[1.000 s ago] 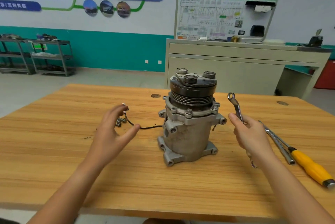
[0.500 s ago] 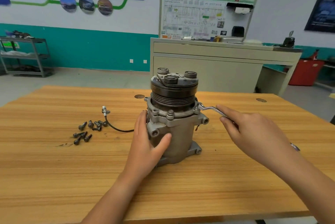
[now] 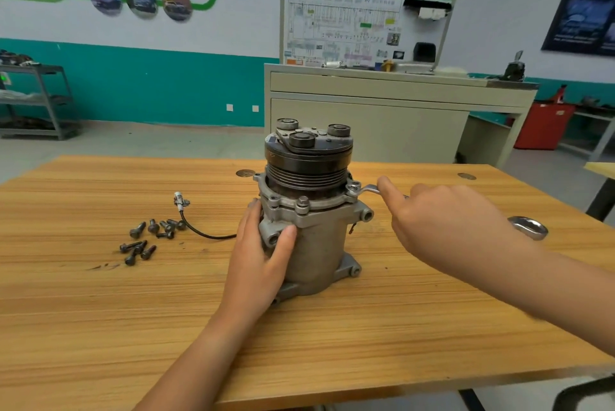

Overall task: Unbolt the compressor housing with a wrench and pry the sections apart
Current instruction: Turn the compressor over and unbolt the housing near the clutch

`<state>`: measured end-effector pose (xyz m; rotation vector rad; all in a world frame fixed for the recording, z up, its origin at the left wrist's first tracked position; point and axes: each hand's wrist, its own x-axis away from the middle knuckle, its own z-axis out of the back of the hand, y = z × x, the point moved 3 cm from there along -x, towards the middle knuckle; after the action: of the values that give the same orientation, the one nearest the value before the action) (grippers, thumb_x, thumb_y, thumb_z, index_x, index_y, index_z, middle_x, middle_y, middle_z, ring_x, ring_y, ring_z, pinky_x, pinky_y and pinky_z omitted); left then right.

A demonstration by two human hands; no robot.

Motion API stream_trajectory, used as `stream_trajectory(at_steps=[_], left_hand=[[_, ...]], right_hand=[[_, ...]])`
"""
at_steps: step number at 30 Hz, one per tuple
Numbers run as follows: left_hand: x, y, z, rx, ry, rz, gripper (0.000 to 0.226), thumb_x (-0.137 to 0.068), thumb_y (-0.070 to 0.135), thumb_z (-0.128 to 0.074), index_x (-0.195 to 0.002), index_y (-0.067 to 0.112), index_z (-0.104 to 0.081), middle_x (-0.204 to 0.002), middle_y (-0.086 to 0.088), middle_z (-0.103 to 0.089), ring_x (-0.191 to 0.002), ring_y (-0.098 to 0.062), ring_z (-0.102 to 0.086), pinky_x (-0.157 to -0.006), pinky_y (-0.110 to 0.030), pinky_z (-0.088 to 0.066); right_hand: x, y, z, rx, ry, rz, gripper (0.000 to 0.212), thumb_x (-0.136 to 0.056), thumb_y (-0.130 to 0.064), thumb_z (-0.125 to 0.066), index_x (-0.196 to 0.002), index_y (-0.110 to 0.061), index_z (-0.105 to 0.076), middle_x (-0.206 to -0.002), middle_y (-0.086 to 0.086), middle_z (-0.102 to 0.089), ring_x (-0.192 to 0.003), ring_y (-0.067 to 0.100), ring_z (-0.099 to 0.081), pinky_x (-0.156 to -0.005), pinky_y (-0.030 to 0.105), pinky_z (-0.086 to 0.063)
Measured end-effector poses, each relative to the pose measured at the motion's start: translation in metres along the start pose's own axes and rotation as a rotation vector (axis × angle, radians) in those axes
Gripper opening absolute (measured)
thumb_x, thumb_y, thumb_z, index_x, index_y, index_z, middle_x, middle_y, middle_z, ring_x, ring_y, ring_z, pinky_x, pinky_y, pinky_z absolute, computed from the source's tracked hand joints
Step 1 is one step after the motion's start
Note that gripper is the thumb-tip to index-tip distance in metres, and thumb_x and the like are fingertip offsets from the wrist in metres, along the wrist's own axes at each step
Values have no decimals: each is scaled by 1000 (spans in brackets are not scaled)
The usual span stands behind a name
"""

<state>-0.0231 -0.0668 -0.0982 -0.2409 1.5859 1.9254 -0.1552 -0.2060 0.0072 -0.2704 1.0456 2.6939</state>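
From the head camera, the compressor (image 3: 309, 211) stands upright on the wooden table (image 3: 100, 327), its dark pulley (image 3: 307, 157) on top.

The left hand (image 3: 263, 257) grips the compressor's left side. Its thumb presses on the front beside a mounting lug, and its fingers curl round toward the back.

The right hand (image 3: 442, 224), to the right of the compressor, is clamped on the wrench (image 3: 367, 190). The index finger lies straight along the shank and points at the compressor; the other fingers are folded over the handle. One end of the wrench sits on a bolt at the right of the compressor's flange. The other end shows past the wrist, farther right.

One flange bolt (image 3: 303, 201) faces the camera at the front of the compressor.

Loose bolts (image 3: 146, 241) lie in a scatter on the table, well to the left of the compressor. A black cable (image 3: 199, 232) with a pale plug runs from the compressor's left side toward them.
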Motion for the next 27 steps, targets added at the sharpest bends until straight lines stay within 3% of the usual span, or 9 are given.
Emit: stream_trajectory(at_steps=[3, 8, 11, 13, 16, 20, 22, 24, 27], left_hand=[[-4, 1, 5, -44, -20, -9, 60, -91, 44, -49, -144, 20, -36, -150, 5, -34, -139, -8, -27, -114, -39, -27], [-8, 1, 7, -33, -32, -9, 58, -92, 39, -49, -144, 19, -36, -149, 6, -36, -139, -7, -27, -114, -40, -27], [-6, 0, 3, 7, 7, 0, 65, -82, 44, -44, -143, 21, -38, -148, 9, -37, -137, -2, -27, -115, -29, -25], [-5, -1, 1, 25, 38, 11, 66, -81, 43, -43, -143, 22, -38, -149, 10, -36, -136, 2, -26, -111, -18, -22], [-4, -3, 0, 24, 58, 3, 67, -81, 44, -42, -144, 21, -38, -149, 10, -36, -136, 2, -25, -110, -17, -21], [-4, -4, 0, 2, 57, -11, 67, -82, 44, -41, -144, 19, -37, -150, 8, -33, -137, 1, -24, -112, -20, -20], [-4, -6, -1, -2, 66, -10, 66, -82, 45, -41, -144, 22, -36, -152, 10, -29, -136, 7, -19, -107, -8, -17], [-4, -7, -2, -9, 79, 1, 68, -82, 47, -40, -145, 21, -35, -152, 14, -23, -131, 15, -14, -96, 4, -11], [-5, -8, -3, -6, 87, -1, 68, -82, 48, -40, -144, 21, -36, -152, 16, -20, -128, 17, -11, -92, 5, -9]], right_hand=[[-3, 11, -5, -60, 56, 40, 55, -97, -28, -26, -146, -19, -2, -62, -5, -30, -47, 11, -28, -39, 26, -18], [-21, 36, -25, -80, 74, 101, 62, -88, -6, -49, -134, -25, -12, -67, -6, -37, -51, 10, -37, -39, 21, -23], [-42, 42, -41, -162, 360, 138, 43, -71, 14, -65, -109, -4, -56, -72, 12, -61, -57, 27, -56, -51, 32, -50], [-57, 33, -48, -266, 591, 126, 29, -65, 20, -68, -89, 4, -66, -78, 20, -67, -67, 32, -66, -71, 51, -54], [-77, 13, -51, -390, 717, 91, 20, -67, 19, -67, -82, 5, -69, -85, 17, -70, -78, 28, -69, -80, 55, -50], [-64, 25, -42, -625, 759, -60, 22, -83, 6, -57, -104, 5, -64, -77, 19, -68, -68, 31, -66, -59, 42, -55], [-39, 37, -33, -778, 737, -173, 34, -90, -4, -50, -123, 6, -51, -64, 13, -58, -50, 26, -54, -44, 29, -42], [-12, 37, -23, -718, 665, -150, 40, -91, -8, -48, -129, 3, -46, -60, 6, -51, -43, 19, -43, -39, 24, -32], [11, 25, -20, -441, 321, -80, 50, -91, -9, -51, -139, -14, -36, -78, 8, -64, -54, 25, -54, -44, 29, -39]])
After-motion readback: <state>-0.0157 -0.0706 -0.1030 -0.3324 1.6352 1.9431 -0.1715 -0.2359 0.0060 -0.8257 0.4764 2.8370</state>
